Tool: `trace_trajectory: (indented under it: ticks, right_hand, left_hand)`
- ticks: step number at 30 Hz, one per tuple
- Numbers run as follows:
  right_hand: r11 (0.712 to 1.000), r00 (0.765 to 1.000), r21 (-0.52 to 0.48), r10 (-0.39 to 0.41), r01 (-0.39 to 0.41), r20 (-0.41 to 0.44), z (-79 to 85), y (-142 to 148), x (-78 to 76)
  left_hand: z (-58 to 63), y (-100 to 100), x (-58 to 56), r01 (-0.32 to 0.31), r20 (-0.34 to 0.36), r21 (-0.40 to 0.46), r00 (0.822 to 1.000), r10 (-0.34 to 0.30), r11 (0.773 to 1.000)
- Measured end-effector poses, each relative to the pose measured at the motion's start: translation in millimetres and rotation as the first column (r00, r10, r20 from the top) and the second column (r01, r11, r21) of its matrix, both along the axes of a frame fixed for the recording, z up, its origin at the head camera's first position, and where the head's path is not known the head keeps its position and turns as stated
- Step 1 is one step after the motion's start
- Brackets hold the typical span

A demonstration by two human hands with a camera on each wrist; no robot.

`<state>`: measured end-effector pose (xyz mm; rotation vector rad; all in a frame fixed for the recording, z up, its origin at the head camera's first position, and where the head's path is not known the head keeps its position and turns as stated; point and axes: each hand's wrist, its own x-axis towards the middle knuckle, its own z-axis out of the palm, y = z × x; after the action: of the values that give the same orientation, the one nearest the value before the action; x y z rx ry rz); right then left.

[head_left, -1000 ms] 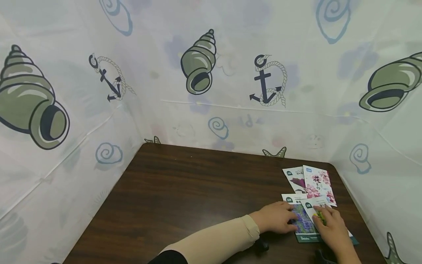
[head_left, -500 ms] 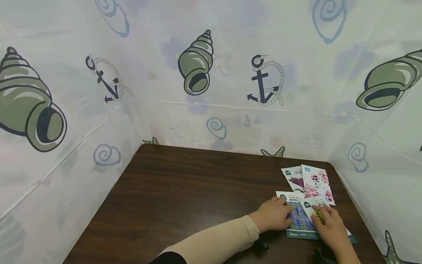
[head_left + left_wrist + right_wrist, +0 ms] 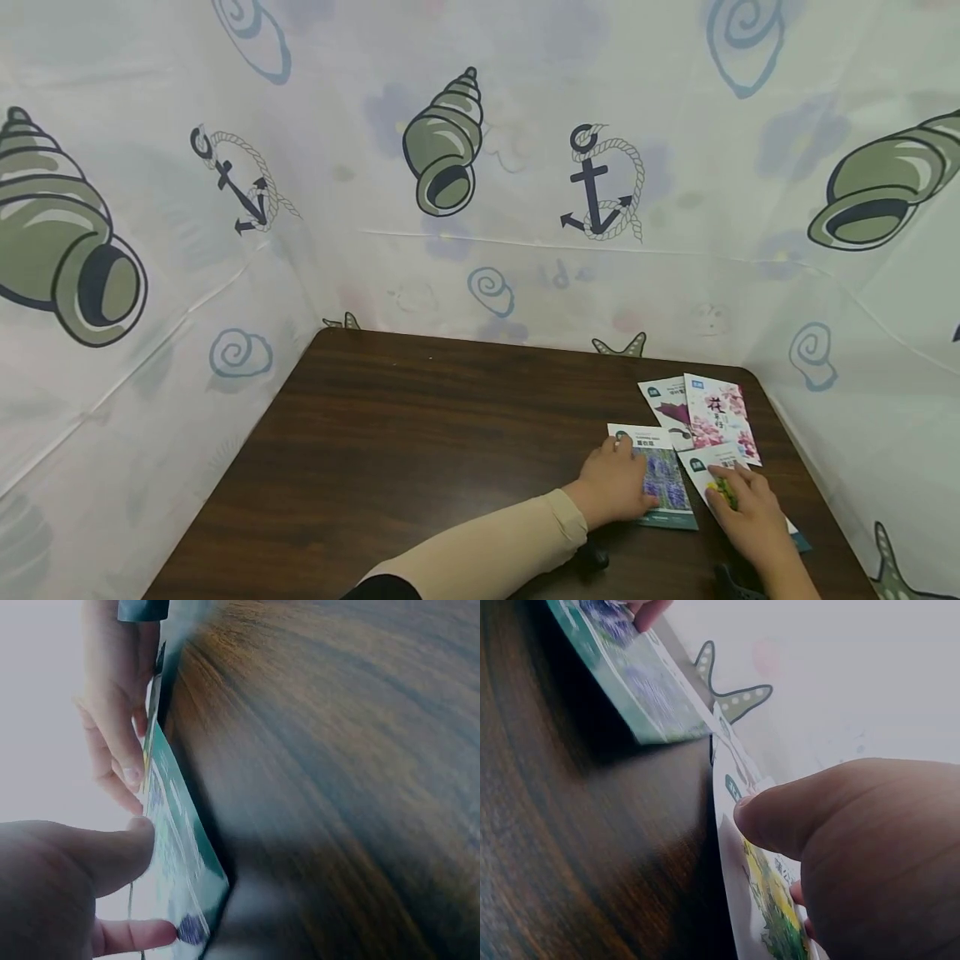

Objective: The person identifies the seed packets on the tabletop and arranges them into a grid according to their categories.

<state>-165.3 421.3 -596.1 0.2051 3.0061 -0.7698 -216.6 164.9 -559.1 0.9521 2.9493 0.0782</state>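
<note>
My left hand (image 3: pixel 615 482) rests with spread fingers on a seed packet with purple flowers (image 3: pixel 666 483). In the left wrist view its thumb (image 3: pixel 135 844) and a finger (image 3: pixel 146 934) touch the packet's face. My right hand (image 3: pixel 753 521) lies over another seed packet with a yellow flower (image 3: pixel 701 467), its thumb extended onto the printed front (image 3: pixel 739 900). Behind them, a packet with pink blossoms (image 3: pixel 716 417) partly overlaps one with a dark purple picture (image 3: pixel 663 400). Part of each touched packet is hidden under the hands.
The packets lie on the right part of a dark wooden table (image 3: pixel 450 417). White patterned cloth (image 3: pixel 525 283) with shells and anchors hangs behind the table and along both sides. A small black object (image 3: pixel 592 557) shows below my left wrist.
My left hand has slid the purple-flower packet leftward, out from under the yellow-flower packet, so a gap now shows between them. My right hand has stayed nearly in place.
</note>
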Motion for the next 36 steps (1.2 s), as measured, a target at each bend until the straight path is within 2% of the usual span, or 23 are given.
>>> trace_trajectory:
  ticks: [5, 11, 14, 19, 21, 24, 28, 31, 36]
  right_hand:
    - [1.0, 1.0, -0.004, -0.004, 0.005, 0.019, 0.9, -1, 1.3]
    - [1.0, 0.999, -0.015, -0.017, 0.018, 0.049, 1.2, -2, 2.2]
    - [1.0, 0.999, -0.012, -0.016, 0.017, 0.05, 0.5, -2, 3.0]
    - [1.0, 0.997, -0.012, -0.028, 0.029, 0.075, 0.0, -2, 2.7]
    - [1.0, 0.998, -0.011, -0.025, 0.026, 0.063, -0.3, -2, 2.9]
    - [1.0, 0.999, -0.009, -0.015, 0.015, 0.047, 0.2, -2, 2.7]
    - [1.0, 0.999, -0.016, -0.014, 0.015, 0.051, 2.5, -2, 1.0]
    - [1.0, 0.999, -0.02, -0.016, 0.017, 0.052, 3.8, -2, 0.2]
    - [1.0, 0.999, -0.024, -0.015, 0.016, 0.05, 4.6, -2, -0.4]
  left_hand:
    - [-0.5, -3, 2.4, -0.041, -0.004, -0.041, 0.999, 0.041, 0.998]
    - [-1.8, -6, 5.2, -0.074, 0.008, -0.035, 0.997, 0.074, 0.997]
    - [-4.9, -6, 5.1, -0.064, -0.003, -0.046, 0.998, 0.064, 0.997]
    - [-8.6, -8, 2.9, 0.006, -0.059, -0.097, 0.998, -0.012, 0.995]
    - [-8.9, -8, 2.6, 0.011, -0.042, -0.089, 0.999, -0.015, 0.996]
    - [-8.2, -10, 2.1, -0.016, 0.028, -0.045, 0.999, 0.017, 0.999]
    - [-6.9, -13, 1.6, -0.051, 0.12, 0.011, 0.992, 0.049, 0.999]
    - [-6.8, -15, 0.3, -0.061, 0.142, 0.024, 0.988, 0.057, 0.998]
    - [-7.7, -18, -4.4, -0.078, 0.139, 0.034, 0.988, 0.073, 0.996]
